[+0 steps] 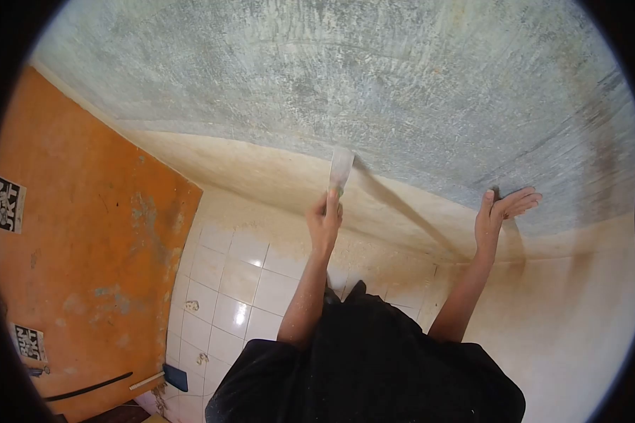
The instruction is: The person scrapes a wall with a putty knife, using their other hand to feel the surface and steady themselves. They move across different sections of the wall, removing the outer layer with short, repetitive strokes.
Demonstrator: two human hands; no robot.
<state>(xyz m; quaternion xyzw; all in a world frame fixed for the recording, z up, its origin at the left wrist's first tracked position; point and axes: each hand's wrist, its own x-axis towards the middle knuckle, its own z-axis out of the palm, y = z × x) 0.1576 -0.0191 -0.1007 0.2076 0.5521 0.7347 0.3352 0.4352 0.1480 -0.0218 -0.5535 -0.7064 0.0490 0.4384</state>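
Observation:
My left hand (324,220) is closed around the handle of a putty knife (341,168). Its wide blade points up and meets the wall where the grey, scraped surface (374,84) borders a cream band (261,163). Most of the handle is hidden by my fingers; a bit of green shows beside them. Farther right, my right hand (506,207) rests against the wall near the same border, fingers stretched out and holding nothing. Shadows fall on the wall below the blade and around my right hand.
An orange wall (85,233) with worn patches and black-and-white stickers (8,204) stands at the left. White floor tiles (240,278) lie below, dusty along the wall's foot. A blue dustpan-like object (176,377) is at the lower left. Another cream wall (571,317) is at the right.

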